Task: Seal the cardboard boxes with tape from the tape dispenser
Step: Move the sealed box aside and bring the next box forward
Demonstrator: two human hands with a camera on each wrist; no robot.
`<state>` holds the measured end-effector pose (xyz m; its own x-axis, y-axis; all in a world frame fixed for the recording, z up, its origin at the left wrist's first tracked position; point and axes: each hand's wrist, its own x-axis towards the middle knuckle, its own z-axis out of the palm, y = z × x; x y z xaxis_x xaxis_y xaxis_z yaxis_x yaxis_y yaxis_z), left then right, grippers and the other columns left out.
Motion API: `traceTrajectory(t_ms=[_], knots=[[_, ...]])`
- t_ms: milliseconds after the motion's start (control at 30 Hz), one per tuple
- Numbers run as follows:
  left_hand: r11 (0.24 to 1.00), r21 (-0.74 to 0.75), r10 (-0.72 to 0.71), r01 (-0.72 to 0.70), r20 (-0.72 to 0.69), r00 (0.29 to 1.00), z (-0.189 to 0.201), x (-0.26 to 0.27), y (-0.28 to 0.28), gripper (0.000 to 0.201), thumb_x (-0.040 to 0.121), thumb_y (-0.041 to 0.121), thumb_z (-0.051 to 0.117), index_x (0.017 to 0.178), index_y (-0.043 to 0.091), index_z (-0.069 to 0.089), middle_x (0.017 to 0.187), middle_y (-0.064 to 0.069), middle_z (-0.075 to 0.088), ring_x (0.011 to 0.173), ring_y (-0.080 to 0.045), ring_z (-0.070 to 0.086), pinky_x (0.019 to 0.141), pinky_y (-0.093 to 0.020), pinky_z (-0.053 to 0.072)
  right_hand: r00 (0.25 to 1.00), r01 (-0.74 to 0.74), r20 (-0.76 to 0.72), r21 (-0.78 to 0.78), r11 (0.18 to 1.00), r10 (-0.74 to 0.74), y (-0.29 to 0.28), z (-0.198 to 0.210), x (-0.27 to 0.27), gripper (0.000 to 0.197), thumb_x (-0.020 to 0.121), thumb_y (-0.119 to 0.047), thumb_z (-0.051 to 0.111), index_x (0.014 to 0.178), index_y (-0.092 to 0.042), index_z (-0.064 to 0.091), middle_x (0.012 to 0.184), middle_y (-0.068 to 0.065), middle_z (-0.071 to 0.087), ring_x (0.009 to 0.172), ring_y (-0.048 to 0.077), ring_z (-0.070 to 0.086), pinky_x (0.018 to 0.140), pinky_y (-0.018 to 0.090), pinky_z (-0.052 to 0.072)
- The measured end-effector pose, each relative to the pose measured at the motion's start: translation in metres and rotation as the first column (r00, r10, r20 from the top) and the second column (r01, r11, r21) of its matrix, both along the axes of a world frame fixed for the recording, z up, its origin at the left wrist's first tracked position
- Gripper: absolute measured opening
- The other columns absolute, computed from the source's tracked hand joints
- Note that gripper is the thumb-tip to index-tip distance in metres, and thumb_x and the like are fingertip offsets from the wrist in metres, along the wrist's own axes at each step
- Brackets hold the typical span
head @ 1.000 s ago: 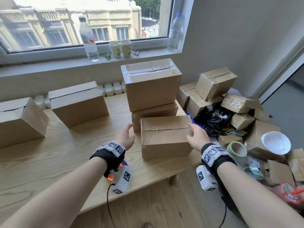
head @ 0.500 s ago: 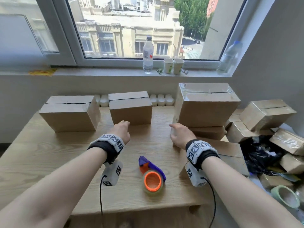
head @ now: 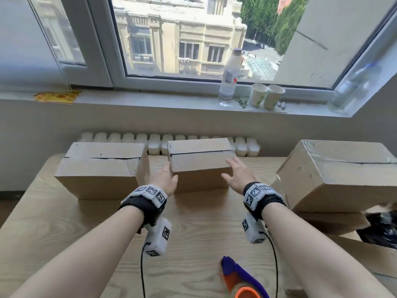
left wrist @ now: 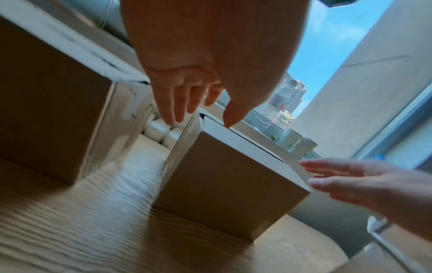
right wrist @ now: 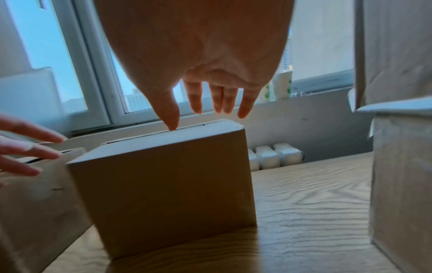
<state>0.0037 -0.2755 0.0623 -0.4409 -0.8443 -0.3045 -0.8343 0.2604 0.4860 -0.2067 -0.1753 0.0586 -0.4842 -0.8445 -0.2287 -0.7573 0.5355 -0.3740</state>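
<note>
An untaped cardboard box [head: 200, 162] [left wrist: 229, 184] [right wrist: 168, 177] stands at the back middle of the wooden table [head: 204, 222]. My left hand [head: 166, 179] [left wrist: 198, 99] hovers open at its left end, fingers straight. My right hand [head: 237, 176] [right wrist: 210, 103] hovers open over its right front corner, fingers spread; whether it touches the cardboard I cannot tell. A second untaped box [head: 103, 168] sits to the left. A purple and orange tape dispenser [head: 242, 280] lies on the table near the front edge, between my forearms.
A taped box [head: 335, 175] sits on other boxes at the right. Along the windowsill [head: 171, 100] stand a water bottle [head: 228, 80], two paper cups [head: 265, 96] and another bottle [head: 352, 87]. A white radiator [head: 154, 143] runs behind the boxes.
Both hands have left the taped box at the right and moved forward to the middle untaped box. The view has turned left.
</note>
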Motion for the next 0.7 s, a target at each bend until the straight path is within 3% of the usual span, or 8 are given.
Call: traceTrajectory(t_ms=[100, 233, 333, 500, 600, 700], knots=[[0.990, 0.118, 0.094, -0.084, -0.086, 0.992, -0.019, -0.008, -0.022, 0.052, 0.098, 0.028, 0.043, 0.142, 0.006, 0.028, 0.142, -0.017, 0.043, 0.127, -0.032, 0.043, 0.101, -0.034, 0.034, 0.998, 0.057, 0.021, -0.004, 0.998, -0.057, -0.021, -0.017, -0.015, 0.064, 0.094, -0.035, 0.052, 0.149, -0.024, 0.023, 0.159, 0.000, 0.010, 0.143, 0.022, 0.023, 0.114, 0.036, 0.023], [0.961, 0.259, 0.161, -0.099, -0.233, 0.959, -0.047, -0.012, -0.040, 0.066, 0.091, 0.036, 0.055, 0.146, 0.013, 0.025, 0.146, -0.007, 0.040, 0.132, -0.025, 0.040, 0.109, -0.040, 0.034, 0.990, 0.133, 0.052, -0.036, 0.991, -0.131, -0.035, -0.034, -0.028, 0.065, 0.093, -0.038, 0.053, 0.149, -0.020, 0.024, 0.158, 0.008, 0.014, 0.144, 0.024, 0.019, 0.117, 0.036, 0.019], [0.956, 0.282, 0.179, -0.084, -0.330, 0.927, -0.060, -0.013, -0.044, 0.051, 0.091, 0.029, 0.056, 0.138, 0.015, 0.038, 0.139, 0.001, 0.048, 0.128, -0.018, 0.044, 0.108, -0.037, 0.035, 0.982, 0.168, 0.102, -0.085, 0.982, -0.159, -0.038, -0.040, -0.029, 0.066, 0.093, -0.036, 0.054, 0.149, -0.016, 0.025, 0.155, 0.010, 0.023, 0.143, 0.022, 0.021, 0.117, 0.033, 0.018], [0.946, 0.316, 0.223, -0.076, -0.460, 0.860, -0.061, -0.007, -0.033, 0.039, 0.091, 0.014, 0.056, 0.130, 0.015, 0.047, 0.133, -0.001, 0.053, 0.126, -0.018, 0.047, 0.109, -0.040, 0.035, 0.974, 0.199, 0.133, -0.113, 0.973, -0.183, -0.026, -0.038, -0.020, 0.066, 0.091, -0.034, 0.058, 0.147, -0.015, 0.029, 0.151, 0.008, 0.032, 0.140, 0.022, 0.028, 0.115, 0.031, 0.021], [0.943, 0.325, 0.229, -0.066, -0.494, 0.839, -0.050, 0.004, -0.015, 0.041, 0.092, 0.009, 0.054, 0.132, 0.012, 0.045, 0.129, 0.003, 0.051, 0.121, -0.010, 0.046, 0.105, -0.027, 0.035, 0.971, 0.206, 0.149, -0.111, 0.972, -0.189, -0.005, -0.032, -0.007, 0.066, 0.091, -0.032, 0.059, 0.147, -0.015, 0.030, 0.151, 0.009, 0.033, 0.140, 0.022, 0.028, 0.115, 0.033, 0.022], [0.940, 0.339, 0.231, -0.048, -0.524, 0.820, -0.039, 0.021, 0.009, 0.043, 0.094, 0.002, 0.049, 0.135, 0.009, 0.041, 0.123, 0.007, 0.045, 0.114, -0.003, 0.040, 0.092, -0.011, 0.031, 0.970, 0.196, 0.172, -0.130, 0.972, -0.173, 0.022, -0.024, 0.010, 0.064, 0.091, -0.030, 0.059, 0.147, -0.015, 0.031, 0.150, 0.008, 0.035, 0.138, 0.021, 0.031, 0.113, 0.031, 0.024]])
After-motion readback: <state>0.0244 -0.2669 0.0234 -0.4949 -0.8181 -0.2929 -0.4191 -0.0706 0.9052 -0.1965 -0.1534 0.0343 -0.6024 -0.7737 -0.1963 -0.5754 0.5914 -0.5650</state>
